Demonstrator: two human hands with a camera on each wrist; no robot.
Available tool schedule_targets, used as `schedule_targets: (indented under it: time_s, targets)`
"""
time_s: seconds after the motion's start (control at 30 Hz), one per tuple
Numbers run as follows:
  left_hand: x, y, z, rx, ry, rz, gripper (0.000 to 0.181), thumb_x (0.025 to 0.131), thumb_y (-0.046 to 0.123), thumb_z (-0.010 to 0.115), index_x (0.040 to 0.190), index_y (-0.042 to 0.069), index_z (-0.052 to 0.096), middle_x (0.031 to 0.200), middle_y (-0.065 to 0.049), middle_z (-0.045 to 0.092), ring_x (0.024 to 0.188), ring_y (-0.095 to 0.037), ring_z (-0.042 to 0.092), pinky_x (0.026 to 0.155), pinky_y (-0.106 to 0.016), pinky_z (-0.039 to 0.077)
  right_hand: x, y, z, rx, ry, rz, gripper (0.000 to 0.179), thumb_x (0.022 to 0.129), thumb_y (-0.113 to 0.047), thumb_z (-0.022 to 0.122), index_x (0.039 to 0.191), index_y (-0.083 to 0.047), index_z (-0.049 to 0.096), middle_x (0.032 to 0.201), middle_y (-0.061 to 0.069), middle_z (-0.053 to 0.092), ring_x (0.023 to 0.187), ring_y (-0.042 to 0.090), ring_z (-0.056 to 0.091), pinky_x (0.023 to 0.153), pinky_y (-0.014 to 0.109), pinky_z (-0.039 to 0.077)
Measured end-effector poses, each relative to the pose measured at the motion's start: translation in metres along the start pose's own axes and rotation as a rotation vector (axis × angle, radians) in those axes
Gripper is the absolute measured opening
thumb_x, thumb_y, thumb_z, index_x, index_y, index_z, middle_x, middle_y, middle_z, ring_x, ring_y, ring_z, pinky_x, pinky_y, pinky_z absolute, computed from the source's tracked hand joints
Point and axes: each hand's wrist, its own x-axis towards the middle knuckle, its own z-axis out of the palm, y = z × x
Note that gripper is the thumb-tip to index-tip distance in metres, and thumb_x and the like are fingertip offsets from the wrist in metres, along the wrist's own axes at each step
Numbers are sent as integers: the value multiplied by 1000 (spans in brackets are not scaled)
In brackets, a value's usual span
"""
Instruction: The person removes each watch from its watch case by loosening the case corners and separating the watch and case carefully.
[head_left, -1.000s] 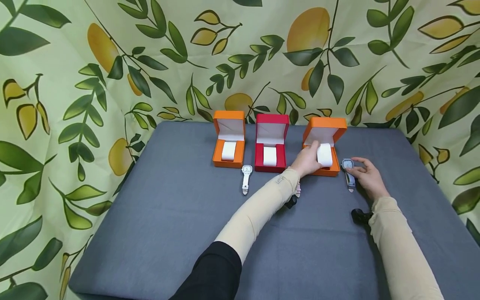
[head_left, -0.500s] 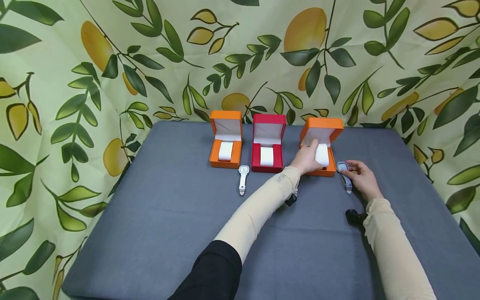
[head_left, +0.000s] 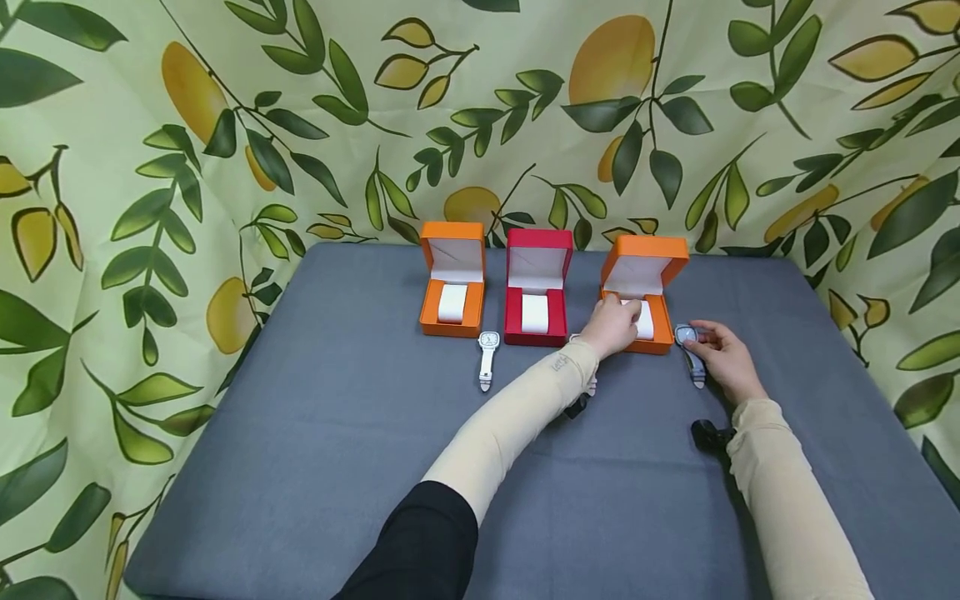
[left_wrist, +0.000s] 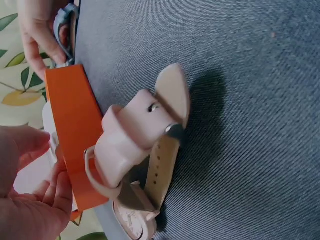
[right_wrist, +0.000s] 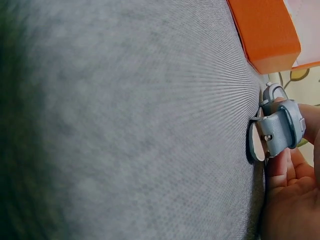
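Observation:
My left hand (head_left: 611,327) reaches over the front of the right-hand orange watch box (head_left: 660,332), whose lid stands up. Thumb and fingertips pinch at the white cushion (head_left: 644,320) in that box; the hand covers the cushion's left part. Just right of the box, my right hand (head_left: 727,358) holds a wristwatch with a light blue strap (right_wrist: 280,132) by its case, thumb on one side and fingers on the other. A pink-strapped wristwatch (left_wrist: 125,142) lies buckled on the cloth below the left wrist, mostly hidden by that arm in the head view.
Left of the hands stand an open red watch box (head_left: 513,321) and another open orange box (head_left: 429,320), each with a white cushion. Between and before them lies a white wristwatch (head_left: 487,360). A leaf-patterned cloth (head_left: 315,167) hangs behind the grey-blue table (head_left: 337,433).
The white cushion at the right-hand orange box sits lower than before. My left hand has moved down with it, its fingers drawn in more. The right hand stays at the blue watch.

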Motion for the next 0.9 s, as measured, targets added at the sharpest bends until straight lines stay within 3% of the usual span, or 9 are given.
schedule_targets:
  time_s: [0.13, 0.37, 0.53, 0.67, 0.8, 0.9]
  targets:
    - [0, 0, -2, 43, 36, 21, 18, 93, 17, 51, 100, 18, 67, 94, 4, 69, 94, -12, 57, 81, -20, 44, -1, 0, 0, -12, 5, 16, 54, 94, -33, 51, 139, -4, 39, 108, 4, 43, 90, 14, 40, 67, 16, 37]
    - [-3, -4, -9, 68, -19, 56, 22, 94, 17, 51, 102, 20, 70, 102, 4, 67, 100, -11, 56, 85, -19, 44, -2, -2, 1, -63, -12, -29, 55, 95, -31, 50, 139, 0, 39, 116, 18, 45, 92, 20, 42, 64, 15, 37]
    - [-6, -11, -14, 26, -71, 69, 24, 94, 19, 51, 107, 21, 70, 110, 3, 65, 108, -10, 52, 93, -18, 41, 2, -5, 1, -86, -31, -58, 55, 96, -30, 48, 139, 2, 38, 119, 24, 44, 90, 23, 42, 62, 15, 37]
    - [-6, -16, -15, 5, -100, 76, 23, 94, 21, 51, 107, 21, 70, 110, 2, 63, 107, -10, 51, 92, -16, 41, 5, -6, 3, -96, -46, -73, 54, 96, -30, 47, 139, 2, 38, 119, 24, 45, 89, 22, 42, 61, 15, 37]
    - [-8, -22, -15, -46, -87, 76, 22, 93, 24, 52, 106, 18, 70, 104, 2, 64, 99, -9, 52, 84, -16, 42, 9, -5, 5, -101, -61, -104, 54, 97, -31, 45, 139, 2, 38, 121, 27, 47, 86, 16, 43, 61, 13, 37]
    - [-11, -26, -18, -148, -33, 47, 23, 93, 24, 52, 107, 17, 69, 104, 3, 66, 95, -8, 54, 82, -16, 43, 12, -2, 3, -110, -55, -124, 54, 98, -33, 43, 139, 2, 39, 124, 29, 49, 83, 7, 44, 62, 10, 37]
